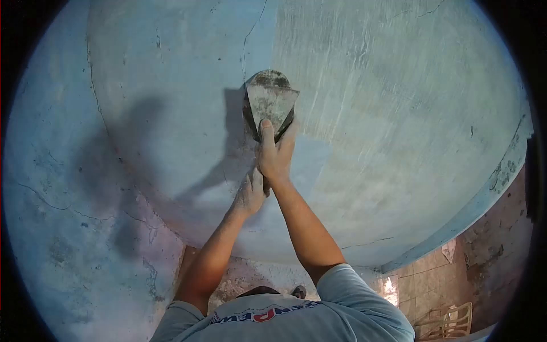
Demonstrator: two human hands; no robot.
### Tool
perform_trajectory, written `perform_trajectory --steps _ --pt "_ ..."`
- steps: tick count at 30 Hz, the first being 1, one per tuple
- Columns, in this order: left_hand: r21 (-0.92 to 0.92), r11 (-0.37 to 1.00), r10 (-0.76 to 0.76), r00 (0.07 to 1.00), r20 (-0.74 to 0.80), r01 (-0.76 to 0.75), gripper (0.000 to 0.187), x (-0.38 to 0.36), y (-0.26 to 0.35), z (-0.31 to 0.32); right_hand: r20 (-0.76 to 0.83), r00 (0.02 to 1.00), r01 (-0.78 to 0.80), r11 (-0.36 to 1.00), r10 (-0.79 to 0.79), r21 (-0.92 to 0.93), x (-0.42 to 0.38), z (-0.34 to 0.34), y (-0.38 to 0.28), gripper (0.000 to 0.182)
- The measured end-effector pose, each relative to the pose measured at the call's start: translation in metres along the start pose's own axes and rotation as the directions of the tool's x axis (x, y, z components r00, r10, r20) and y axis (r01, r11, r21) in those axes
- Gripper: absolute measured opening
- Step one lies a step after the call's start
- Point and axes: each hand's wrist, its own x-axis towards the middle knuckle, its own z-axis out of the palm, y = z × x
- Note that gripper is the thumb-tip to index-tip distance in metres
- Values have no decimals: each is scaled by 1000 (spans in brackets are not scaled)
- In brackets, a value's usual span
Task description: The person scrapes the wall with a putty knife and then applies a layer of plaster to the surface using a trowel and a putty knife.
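A putty knife (272, 101) with a wide, stained, wedge-shaped blade is held up against the wall, blade upward. Behind it, a dark, rounded, crusted piece (271, 77) shows past the blade's top and sides. My right hand (277, 153) is closed around the tool's lower part, thumb pressed on the blade's face and fingers along its right side. Just below, my left hand (249, 195) is closed at the dark handle end (266, 187), its fingertips partly hidden by my right wrist. Both hands look dusty.
The blue wall (188, 85) has cracks and a paler, streaked area (387, 102) to the right. Another wall (62, 239) meets it at the left. A chair (453, 322) stands on the tiled floor (424, 288) at lower right. Shadows fall left of my arms.
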Motion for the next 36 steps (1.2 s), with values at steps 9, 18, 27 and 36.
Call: perform_trajectory --steps 9,18,27,36 --pt "-209 977 52 999 18 -47 61 -61 -25 25 -24 997 75 995 -76 -60 -56 -16 52 60" --pt "-183 982 34 998 -61 -44 50 2 22 9 28 991 132 987 -130 -86 21 2 -9 59" --pt "-57 995 82 996 -37 -84 39 -29 31 6 -8 998 61 993 -62 -96 -8 -1 3 61" --pt "-120 975 164 972 -166 -185 41 -29 29 12 -27 985 164 972 -170 -167 -6 6 7 63"
